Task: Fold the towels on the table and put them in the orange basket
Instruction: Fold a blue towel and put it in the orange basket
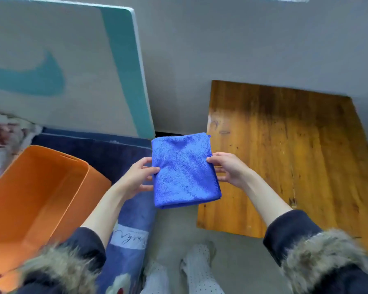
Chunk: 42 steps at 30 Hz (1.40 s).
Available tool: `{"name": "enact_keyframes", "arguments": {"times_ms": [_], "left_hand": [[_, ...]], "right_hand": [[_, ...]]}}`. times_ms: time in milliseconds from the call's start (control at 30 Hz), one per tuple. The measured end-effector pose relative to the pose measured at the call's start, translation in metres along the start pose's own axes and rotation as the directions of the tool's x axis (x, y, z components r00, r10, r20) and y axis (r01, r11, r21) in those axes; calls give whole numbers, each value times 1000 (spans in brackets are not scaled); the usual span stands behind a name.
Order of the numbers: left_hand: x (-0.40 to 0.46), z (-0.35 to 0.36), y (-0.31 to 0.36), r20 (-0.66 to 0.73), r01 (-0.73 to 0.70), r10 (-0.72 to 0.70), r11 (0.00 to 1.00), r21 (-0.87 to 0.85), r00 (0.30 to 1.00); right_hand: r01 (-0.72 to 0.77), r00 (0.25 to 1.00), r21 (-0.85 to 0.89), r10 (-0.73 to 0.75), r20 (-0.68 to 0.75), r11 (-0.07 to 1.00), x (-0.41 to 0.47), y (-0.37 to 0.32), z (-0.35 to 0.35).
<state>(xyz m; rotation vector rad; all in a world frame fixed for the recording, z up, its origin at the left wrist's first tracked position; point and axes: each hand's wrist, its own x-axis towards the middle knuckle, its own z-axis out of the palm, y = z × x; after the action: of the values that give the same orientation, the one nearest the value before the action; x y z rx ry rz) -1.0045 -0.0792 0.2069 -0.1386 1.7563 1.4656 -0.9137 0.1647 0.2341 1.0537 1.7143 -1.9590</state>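
Observation:
A folded blue towel [184,169] is held in the air between both hands, left of the wooden table [285,155]. My left hand [136,177] pinches its left edge, thumb on top and fingers underneath. Along the right edge my right hand [228,169] grips it the same way. The orange basket [57,183] stands at the lower left, to the left of the towel, and I see nothing inside it. No towel lies on the part of the table in view.
A large board with teal markings [62,66] leans against the grey wall at the upper left. Dark blue bedding [106,153] lies under and beside the basket. The grey floor and my feet [179,270] show below the towel.

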Motion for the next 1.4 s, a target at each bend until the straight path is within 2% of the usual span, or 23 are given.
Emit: {"name": "enact_keyframes", "arguments": {"times_ms": [233, 400, 567, 767, 867, 1067, 1267, 1400], "left_hand": [[-71, -114, -38, -203, -40, 7, 986, -159, 979], [-116, -189, -67, -363, -95, -11, 958, -271, 932], [-143, -251, -103, -530, -141, -121, 893, -428, 839], [-127, -302, -144, -686, -199, -274, 827, -526, 674], [-95, -321, -175, -711, -146, -370, 822, -550, 598], [-35, -334, -249, -668, 128, -574, 795, -592, 473], [0, -343, -289, -741, 251, -600, 800, -545, 303], [13, -345, -299, -759, 311, -606, 788, -531, 238]], "right_hand": [[-26, 994, -156, 42, 103, 987, 3, -14, 144], [22, 975, -305, 47, 219, 952, 10, -23, 251], [69, 935, -432, 93, 343, 899, 24, -27, 354], [133, 907, -558, 126, 401, 819, 68, -16, 456], [138, 900, -619, 164, 404, 773, 108, 10, 494], [62, 900, -727, 277, 337, 684, 180, 76, 524], [40, 884, -775, 339, 322, 631, 223, 117, 550], [51, 876, -797, 356, 326, 602, 237, 133, 561]]}}
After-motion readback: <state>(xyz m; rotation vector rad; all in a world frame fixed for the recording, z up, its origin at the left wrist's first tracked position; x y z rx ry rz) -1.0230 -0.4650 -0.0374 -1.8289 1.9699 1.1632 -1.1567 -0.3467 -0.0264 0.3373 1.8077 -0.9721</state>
